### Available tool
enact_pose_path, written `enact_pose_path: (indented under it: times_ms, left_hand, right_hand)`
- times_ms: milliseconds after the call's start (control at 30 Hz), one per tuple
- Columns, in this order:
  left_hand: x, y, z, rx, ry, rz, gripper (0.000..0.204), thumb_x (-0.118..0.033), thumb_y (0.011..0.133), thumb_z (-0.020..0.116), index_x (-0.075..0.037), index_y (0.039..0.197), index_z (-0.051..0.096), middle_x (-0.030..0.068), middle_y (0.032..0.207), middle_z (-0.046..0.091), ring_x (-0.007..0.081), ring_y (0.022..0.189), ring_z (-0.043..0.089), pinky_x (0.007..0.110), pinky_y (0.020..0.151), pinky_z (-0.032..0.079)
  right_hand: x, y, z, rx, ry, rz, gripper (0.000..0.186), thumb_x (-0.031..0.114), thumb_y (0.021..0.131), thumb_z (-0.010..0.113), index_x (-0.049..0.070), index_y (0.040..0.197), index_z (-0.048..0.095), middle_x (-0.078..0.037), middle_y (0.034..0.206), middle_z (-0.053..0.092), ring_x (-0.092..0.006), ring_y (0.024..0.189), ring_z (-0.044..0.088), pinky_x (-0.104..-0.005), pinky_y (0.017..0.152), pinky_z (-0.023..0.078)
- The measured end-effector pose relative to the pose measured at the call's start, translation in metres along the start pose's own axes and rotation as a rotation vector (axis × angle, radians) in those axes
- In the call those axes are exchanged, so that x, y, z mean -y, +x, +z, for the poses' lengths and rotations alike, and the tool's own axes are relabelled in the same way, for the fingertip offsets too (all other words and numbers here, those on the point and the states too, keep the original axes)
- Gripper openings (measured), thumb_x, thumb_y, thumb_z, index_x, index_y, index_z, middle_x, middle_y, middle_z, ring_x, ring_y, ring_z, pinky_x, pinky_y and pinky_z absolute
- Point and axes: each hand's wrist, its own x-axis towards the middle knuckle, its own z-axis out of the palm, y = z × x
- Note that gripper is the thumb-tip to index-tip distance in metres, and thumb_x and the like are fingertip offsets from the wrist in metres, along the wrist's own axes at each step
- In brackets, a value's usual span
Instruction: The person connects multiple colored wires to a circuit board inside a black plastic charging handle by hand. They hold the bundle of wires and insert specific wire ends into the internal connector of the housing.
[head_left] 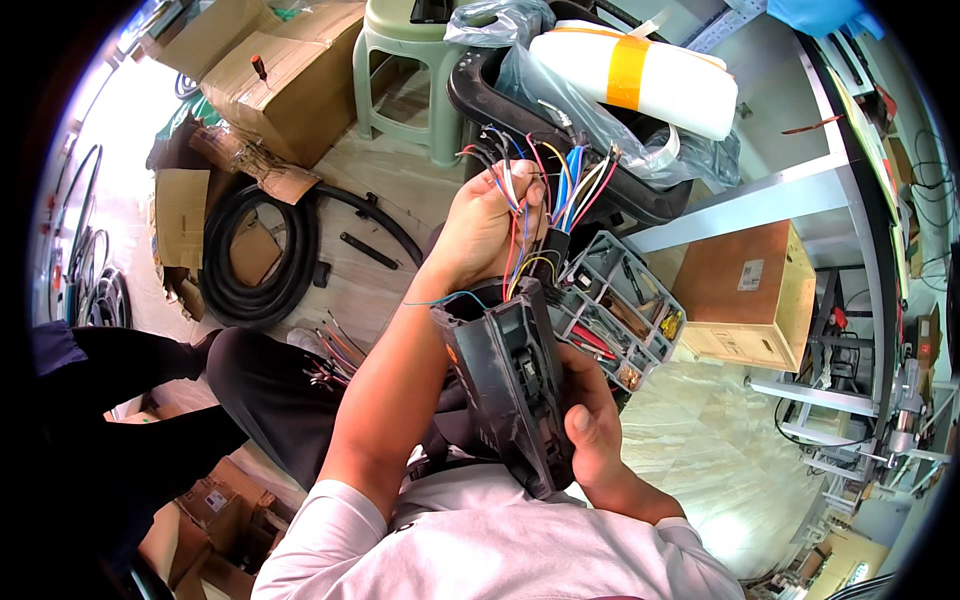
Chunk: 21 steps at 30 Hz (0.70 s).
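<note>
My left hand (482,228) is raised in front of me, its fingers pinched around thin coloured wires (513,190). Right beside those fingers, a thick black cable fans out into a bundle of blue, white, yellow and red wires (572,190). Below, a black plastic housing (500,365) stands tilted against my lap, with several thin wires coming from its open top. My right hand (595,425) grips the housing along its right side, fingers partly hidden behind it. One loose teal wire (445,299) sticks out left across my left forearm.
A grey compartment tray (612,310) of tools and small parts lies beyond the housing. Nearby are a wooden box (745,295), a coiled black hose (215,265), a cardboard box (290,95) and a green stool (450,80). A white wrapped roll (570,57) lies at the back. Another person's dark-clothed legs (130,365) reach in from the left.
</note>
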Motion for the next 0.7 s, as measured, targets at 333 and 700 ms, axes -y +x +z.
enact_pose_path:
  times_ms: [333, 700]
  left_hand:
    - [-0.006, 0.001, 0.004, -0.121, 0.086, -0.003, 0.022, -0.025, 0.095, 0.053, -0.009, 0.08, 0.051, 0.0004, 0.071, 0.053, 0.009, 0.058, 0.049, 0.024, 0.051, 0.042]
    - [0.0, 0.003, -0.003, -0.053, 0.164, 0.046, 0.02, -0.025, 0.093, 0.057, -0.007, 0.088, 0.053, -0.0001, 0.078, 0.052, 0.0079, 0.065, 0.049, 0.023, 0.059, 0.044]
  right_hand:
    - [0.018, 0.116, 0.025, -0.327, -0.291, -0.385, 0.019, 0.011, 0.09, 0.058, -0.001, 0.105, 0.061, -0.005, 0.095, 0.058, -0.0061, 0.076, 0.053, -0.0196, 0.068, 0.043]
    - [0.022, 0.142, 0.03, -0.373, -0.262, -0.137, 0.024, 0.02, 0.09, 0.061, -0.004, 0.084, 0.06, 0.0, 0.067, 0.057, -0.0031, 0.055, 0.046, -0.0202, 0.051, 0.037]
